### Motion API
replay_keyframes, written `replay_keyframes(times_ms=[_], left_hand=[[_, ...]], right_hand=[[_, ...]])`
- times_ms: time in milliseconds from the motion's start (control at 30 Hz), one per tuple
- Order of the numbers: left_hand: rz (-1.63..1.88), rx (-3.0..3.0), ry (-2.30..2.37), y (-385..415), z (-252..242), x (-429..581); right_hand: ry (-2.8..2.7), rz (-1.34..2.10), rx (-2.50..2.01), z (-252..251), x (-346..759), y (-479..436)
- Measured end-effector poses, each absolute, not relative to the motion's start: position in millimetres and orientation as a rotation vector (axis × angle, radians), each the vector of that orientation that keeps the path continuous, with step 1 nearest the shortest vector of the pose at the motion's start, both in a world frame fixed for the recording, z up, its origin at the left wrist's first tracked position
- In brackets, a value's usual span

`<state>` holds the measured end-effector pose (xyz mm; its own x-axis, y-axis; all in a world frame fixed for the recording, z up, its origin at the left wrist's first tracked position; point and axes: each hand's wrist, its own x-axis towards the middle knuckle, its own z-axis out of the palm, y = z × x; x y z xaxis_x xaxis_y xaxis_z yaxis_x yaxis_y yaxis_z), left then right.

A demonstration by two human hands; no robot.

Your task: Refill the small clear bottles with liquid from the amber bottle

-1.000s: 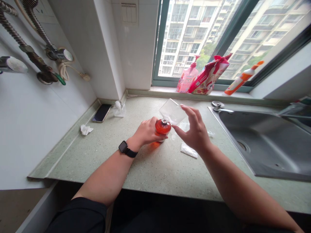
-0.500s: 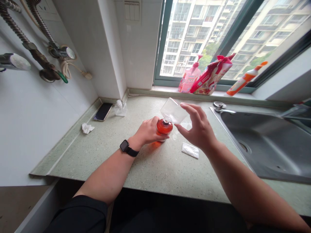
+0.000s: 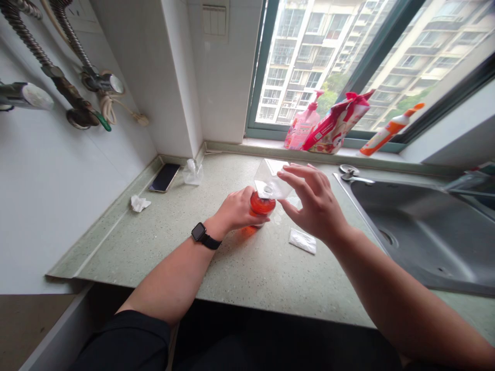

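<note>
My left hand (image 3: 240,209) grips a round red liquid-filled glass bottle (image 3: 263,204), upright on the speckled green stone countertop (image 3: 247,273). My right hand (image 3: 315,203) is half open, fingertips (image 3: 283,174) touching a clear square plastic sheet (image 3: 273,178) at the bottle's neck.

Below the right hand (image 3: 315,206), room lies between white tissue (image 3: 302,241) and steel sink (image 3: 421,242) (speckled worktop (image 3: 247,273)).

A smartphone (image 3: 164,178) and crumpled tissue (image 3: 139,203) lie on the speckled countertop (image 3: 116,247).
</note>
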<state>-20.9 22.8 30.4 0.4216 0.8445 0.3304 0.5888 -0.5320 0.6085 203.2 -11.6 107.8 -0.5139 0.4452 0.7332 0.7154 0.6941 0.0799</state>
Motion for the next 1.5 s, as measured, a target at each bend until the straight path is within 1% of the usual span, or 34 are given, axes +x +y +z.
replay_keyframes(times_ms=[667, 1500], left_hand=[[0.851, 2.253, 1.207, 21.6, 33.1, -21.8], [0.874, 2.276, 1.184, 23.0, 30.8, -21.8]], right_hand=[[-2.234, -0.555, -0.859, 113.0, 200.9, -13.3], [-2.252, -0.553, -0.851, 112.4, 200.4, -15.0]])
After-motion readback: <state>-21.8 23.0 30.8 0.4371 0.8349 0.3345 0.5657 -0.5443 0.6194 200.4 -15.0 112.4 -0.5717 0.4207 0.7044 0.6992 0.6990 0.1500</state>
